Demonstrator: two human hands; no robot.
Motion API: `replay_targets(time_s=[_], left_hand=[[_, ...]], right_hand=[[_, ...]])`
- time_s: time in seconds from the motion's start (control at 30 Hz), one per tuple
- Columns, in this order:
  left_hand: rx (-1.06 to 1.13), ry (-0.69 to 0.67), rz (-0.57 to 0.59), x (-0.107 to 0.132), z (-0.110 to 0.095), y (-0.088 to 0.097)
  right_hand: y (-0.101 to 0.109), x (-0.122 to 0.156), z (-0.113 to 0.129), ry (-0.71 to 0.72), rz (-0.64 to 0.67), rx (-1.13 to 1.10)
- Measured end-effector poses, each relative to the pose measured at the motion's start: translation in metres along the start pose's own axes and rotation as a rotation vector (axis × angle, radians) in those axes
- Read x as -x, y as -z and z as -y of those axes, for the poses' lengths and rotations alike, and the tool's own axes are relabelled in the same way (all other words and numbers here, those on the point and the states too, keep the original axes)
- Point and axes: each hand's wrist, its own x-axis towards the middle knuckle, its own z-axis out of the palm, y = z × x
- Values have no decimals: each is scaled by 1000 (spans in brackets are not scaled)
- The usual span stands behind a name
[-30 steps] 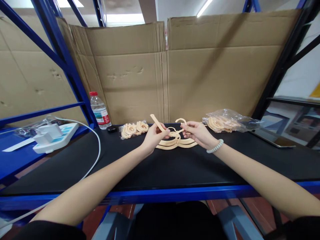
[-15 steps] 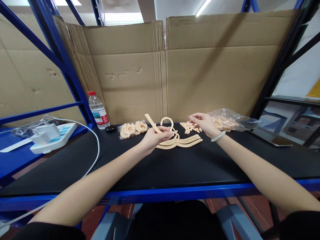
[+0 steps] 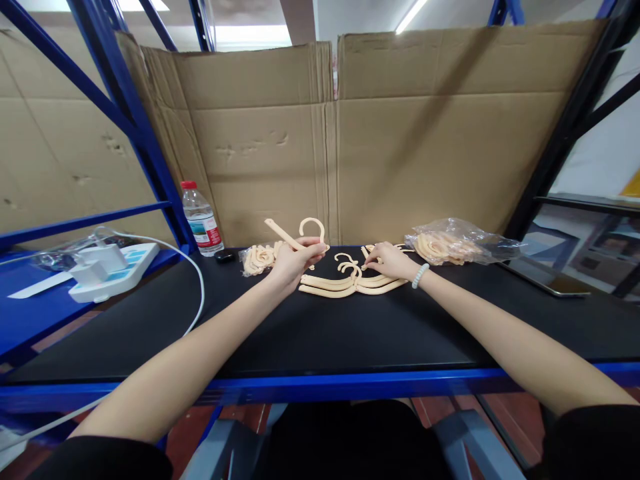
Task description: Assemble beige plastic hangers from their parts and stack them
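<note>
from my remote seat i have the left hand point(image 3: 294, 264) raised above the black table point(image 3: 320, 340), left of centre, its fingers closed around a pale hook point(image 3: 313, 221) and a flat strip point(image 3: 284, 234): the hook arches up past the fingertips, the strip slants out to the far left, and the fingers hide whether the two are joined. to do this well, i'd make that hold snug but light, so that the strip can't swing. the right hand point(image 3: 393, 260) is low over the table, right of centre, fingers curled and bunched among a few small pale pieces point(image 3: 365, 253); i cannot tell whether anything is pinched in them. there i'd take one piece at a time with thumb and forefinger, coming straight down so that its neighbours don't scatter, and keep the wrist clear of the stacked hangers point(image 3: 356, 289), which lie between the hands on the near side. one bag of parts point(image 3: 443, 248) lies farther right, beyond the right hand; another bag point(image 3: 257, 261) sits on the left, partly behind the left hand.
</note>
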Motion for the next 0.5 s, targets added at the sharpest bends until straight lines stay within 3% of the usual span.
replay_targets(time_s=[0.1, 0.3, 0.5], left_hand=[[3, 23, 13, -1, 2, 0], [-4, 70, 24, 1, 5, -5], [-16, 31, -16, 4, 1, -5]], right_hand=[[-1, -1, 2, -14, -13, 6], [-2, -5, 15, -248, -75, 152], [3, -26, 24, -450, 119, 146]])
